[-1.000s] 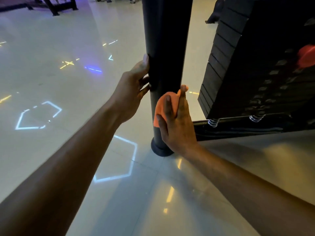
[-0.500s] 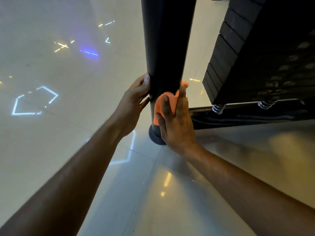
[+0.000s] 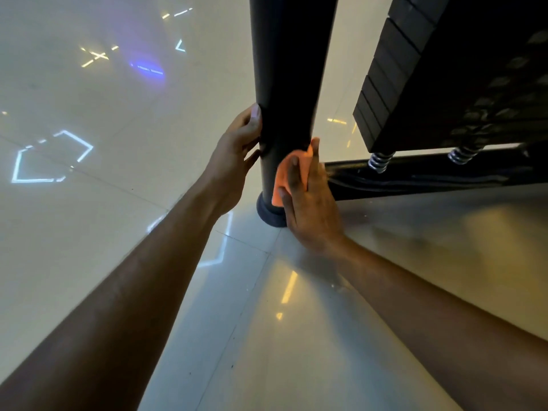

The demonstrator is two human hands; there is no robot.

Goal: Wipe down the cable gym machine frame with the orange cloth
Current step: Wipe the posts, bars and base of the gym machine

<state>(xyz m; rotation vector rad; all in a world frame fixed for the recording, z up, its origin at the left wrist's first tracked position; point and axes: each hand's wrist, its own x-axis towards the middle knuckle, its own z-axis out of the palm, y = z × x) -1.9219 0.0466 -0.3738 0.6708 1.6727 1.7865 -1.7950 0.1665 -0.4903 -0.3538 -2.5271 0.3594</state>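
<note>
The right hand (image 3: pixel 311 203) presses the cloth (image 3: pixel 292 173) flat against the lower part of the post (image 3: pixel 284 84), fingers straight and together, so the cloth is pinned between palm and post rather than clutched. The cloth shows orange past the fingertips and along the thumb side; the rest of it is hidden under the hand. Just below the hand, the post ends in a round foot (image 3: pixel 268 213) standing on the floor (image 3: pixel 89 232), and the heel of the hand covers part of that foot.

Across the post from the cloth, a little higher, the left hand (image 3: pixel 234 164) steadies the post: the thumb lies on its near face and the fingers curl round the far side, out of view.

To the right of the cloth hand, touching or nearly touching its fingers, a low black bar (image 3: pixel 430 176) runs off from the post along the floor. Two steel springs (image 3: pixel 381 161) stand on it, well apart, under a stack of black weight plates (image 3: pixel 385 84) that closes in the space above the bar. Light reflections spot the glossy tiles left of the holding hand.
</note>
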